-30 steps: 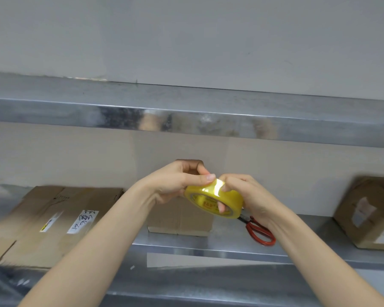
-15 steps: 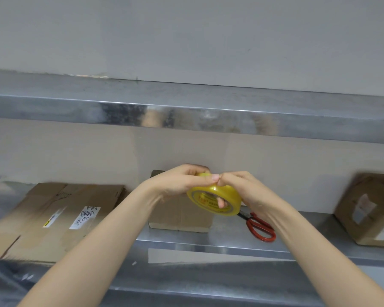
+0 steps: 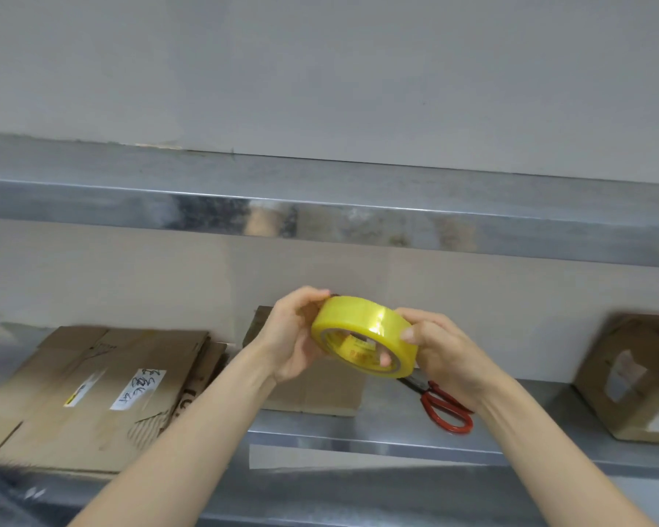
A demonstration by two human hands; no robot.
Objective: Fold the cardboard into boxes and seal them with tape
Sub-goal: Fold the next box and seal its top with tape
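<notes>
A yellow tape roll is held in the air between both hands, above the steel shelf. My left hand grips its left side, fingers curled over the top rim. My right hand holds the right side, thumb on the outer band and a fingertip inside the core. Behind the roll stands a small folded cardboard box, mostly hidden by my hands. A stack of flattened cardboard with white labels lies on the shelf at the left.
Red-handled scissors lie on the steel shelf just right of the small box. A taped cardboard box sits at the far right. A second steel shelf runs across above, against a grey wall.
The roll has been turned between my hands, so its broad outer band now faces up. My hands have moved slightly apart on it.
</notes>
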